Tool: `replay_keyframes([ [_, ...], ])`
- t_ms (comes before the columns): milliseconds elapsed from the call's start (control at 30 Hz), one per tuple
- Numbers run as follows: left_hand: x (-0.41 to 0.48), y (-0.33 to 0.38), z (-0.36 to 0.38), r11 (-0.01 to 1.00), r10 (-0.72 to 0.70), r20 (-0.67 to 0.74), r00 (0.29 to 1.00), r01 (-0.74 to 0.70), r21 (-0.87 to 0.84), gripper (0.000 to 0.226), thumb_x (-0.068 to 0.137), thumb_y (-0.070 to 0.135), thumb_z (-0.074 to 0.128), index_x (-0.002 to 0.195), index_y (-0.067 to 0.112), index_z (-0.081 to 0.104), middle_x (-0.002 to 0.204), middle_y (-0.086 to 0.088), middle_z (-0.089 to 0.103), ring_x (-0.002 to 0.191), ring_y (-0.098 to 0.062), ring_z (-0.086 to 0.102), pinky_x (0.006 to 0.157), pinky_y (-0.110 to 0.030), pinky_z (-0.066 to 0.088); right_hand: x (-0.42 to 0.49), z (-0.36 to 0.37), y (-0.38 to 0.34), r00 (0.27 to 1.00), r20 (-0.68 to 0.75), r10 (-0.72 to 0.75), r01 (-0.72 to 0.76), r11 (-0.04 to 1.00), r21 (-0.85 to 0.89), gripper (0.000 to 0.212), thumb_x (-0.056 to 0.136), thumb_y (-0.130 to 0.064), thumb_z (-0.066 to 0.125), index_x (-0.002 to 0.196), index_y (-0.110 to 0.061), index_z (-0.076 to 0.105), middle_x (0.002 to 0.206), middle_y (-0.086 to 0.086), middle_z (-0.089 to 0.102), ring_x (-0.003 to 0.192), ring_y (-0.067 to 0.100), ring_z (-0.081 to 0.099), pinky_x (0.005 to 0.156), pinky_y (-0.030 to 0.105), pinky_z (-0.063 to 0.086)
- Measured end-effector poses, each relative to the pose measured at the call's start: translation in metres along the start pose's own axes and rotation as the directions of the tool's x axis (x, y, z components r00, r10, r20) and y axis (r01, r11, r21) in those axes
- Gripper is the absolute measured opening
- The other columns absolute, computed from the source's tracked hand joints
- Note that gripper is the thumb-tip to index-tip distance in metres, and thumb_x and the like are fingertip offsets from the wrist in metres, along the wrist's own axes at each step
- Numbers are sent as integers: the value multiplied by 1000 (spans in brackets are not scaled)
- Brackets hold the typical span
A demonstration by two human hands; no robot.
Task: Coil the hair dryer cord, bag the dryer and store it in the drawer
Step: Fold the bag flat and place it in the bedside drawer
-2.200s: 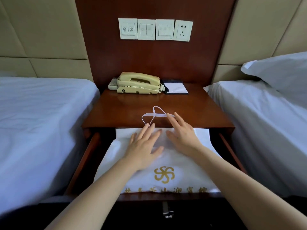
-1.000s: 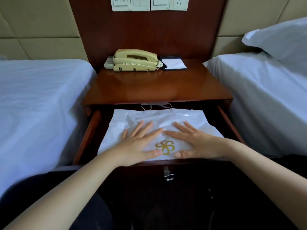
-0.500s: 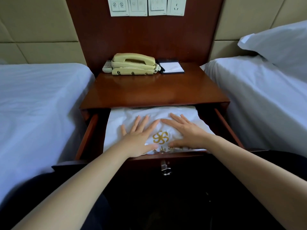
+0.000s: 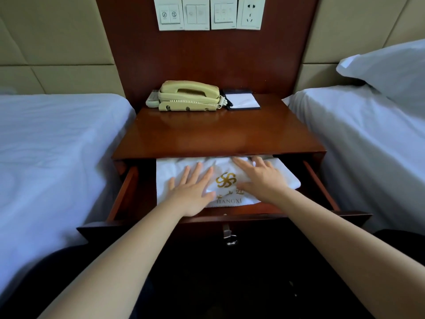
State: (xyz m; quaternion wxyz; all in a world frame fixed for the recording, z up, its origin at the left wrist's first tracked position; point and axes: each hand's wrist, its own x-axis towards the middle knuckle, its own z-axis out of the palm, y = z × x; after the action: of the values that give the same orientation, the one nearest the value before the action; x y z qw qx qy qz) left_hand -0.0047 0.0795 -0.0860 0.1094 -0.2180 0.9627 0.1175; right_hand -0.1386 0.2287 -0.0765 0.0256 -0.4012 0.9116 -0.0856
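A white cloth bag (image 4: 174,171) with a gold emblem and lettering lies flat inside the open wooden drawer (image 4: 319,187) of the nightstand. The hair dryer and its cord are hidden inside the bag. My left hand (image 4: 192,188) rests palm down on the bag's left half, fingers spread. On the bag's right half lies my right hand (image 4: 261,178), also flat, its fingertips reaching under the nightstand top. Neither hand grips anything.
A beige telephone (image 4: 188,95) and a notepad (image 4: 242,101) sit at the back of the nightstand top (image 4: 218,132). White beds flank it on the left (image 4: 57,146) and right (image 4: 368,134). A metal drawer handle (image 4: 228,236) hangs at the front. Wall switches (image 4: 209,13) are above.
The bag has slid deeper into the drawer under my flat hands; its drawstring loop is no longer on the nightstand top. Both hands moved forward with it.
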Motion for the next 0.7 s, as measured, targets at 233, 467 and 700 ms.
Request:
replay_keyframes([
  [233,-19,5,-5,974,-129,-81,988,111,-197,61,95,54,28,149,32,13,160,2,-14,148,-24,-5,116,-51,7,-49,-28,18,972,170,-163,102,942,320,52,94,-38,48,143,-31,33,155,0,23,142,16,24,109,25,22],
  [467,-106,19,5,992,105,-168,980,-91,92,57,89,65,28,132,31,44,137,12,51,125,-15,47,92,-35,42,-93,-19,22,962,130,-239,177,913,367,60,83,-52,56,138,-29,43,143,-8,44,136,9,33,111,26,27],
  [700,-84,15,4,978,-14,-200,980,55,200,80,71,83,36,130,28,43,131,6,56,118,-23,54,88,-37,41,-87,-20,16,959,213,-186,177,982,62,82,72,-74,50,143,-44,22,156,-12,20,146,14,11,112,38,24],
])
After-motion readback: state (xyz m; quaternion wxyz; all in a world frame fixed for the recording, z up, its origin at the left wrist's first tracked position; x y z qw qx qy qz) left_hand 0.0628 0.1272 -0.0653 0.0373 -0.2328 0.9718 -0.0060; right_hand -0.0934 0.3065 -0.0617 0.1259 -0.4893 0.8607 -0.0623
